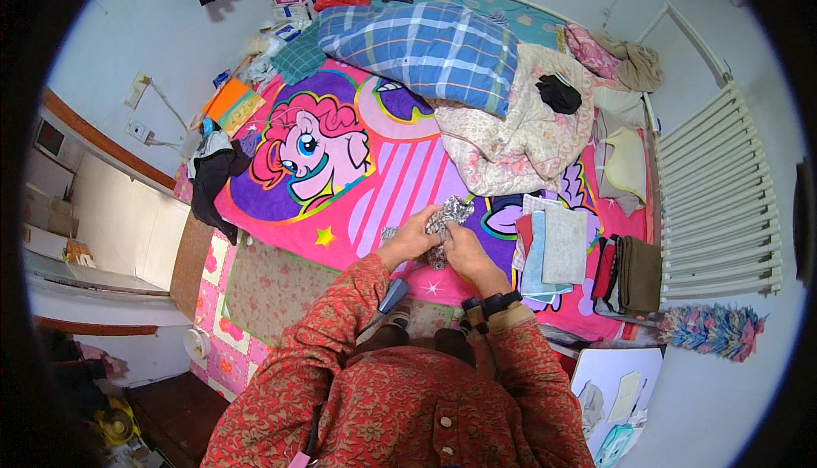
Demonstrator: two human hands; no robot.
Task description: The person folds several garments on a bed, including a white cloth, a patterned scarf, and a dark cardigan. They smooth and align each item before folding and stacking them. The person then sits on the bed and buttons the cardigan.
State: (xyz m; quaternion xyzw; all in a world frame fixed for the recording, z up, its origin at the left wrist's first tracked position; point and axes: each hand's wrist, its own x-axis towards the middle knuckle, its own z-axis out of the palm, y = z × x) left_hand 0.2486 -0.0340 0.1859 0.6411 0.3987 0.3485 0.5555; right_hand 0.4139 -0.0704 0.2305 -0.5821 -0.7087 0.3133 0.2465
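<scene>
In front of me, above the near edge of a bed, both hands hold a crumpled grey patterned cloth [454, 210]. My left hand [413, 236] grips its left side, and my right hand [466, 252] closes on it from the right. Part of the cloth hangs below my fingers. Beside my left hand, a small grey piece of fabric [389, 233] lies on the pink cartoon pony blanket [415, 174]. To the right of my right hand lie folded cloths, a light grey one [565, 248] partly over a light blue one [535, 257].
A blue plaid pillow [421, 53] and a bunched floral quilt [523, 142] lie across the bed. Black fabric [559, 94] rests on the quilt. Folded dark clothes [640, 273] stand near the white radiator [721, 193]. Dark clothing [214, 187] hangs over the left edge.
</scene>
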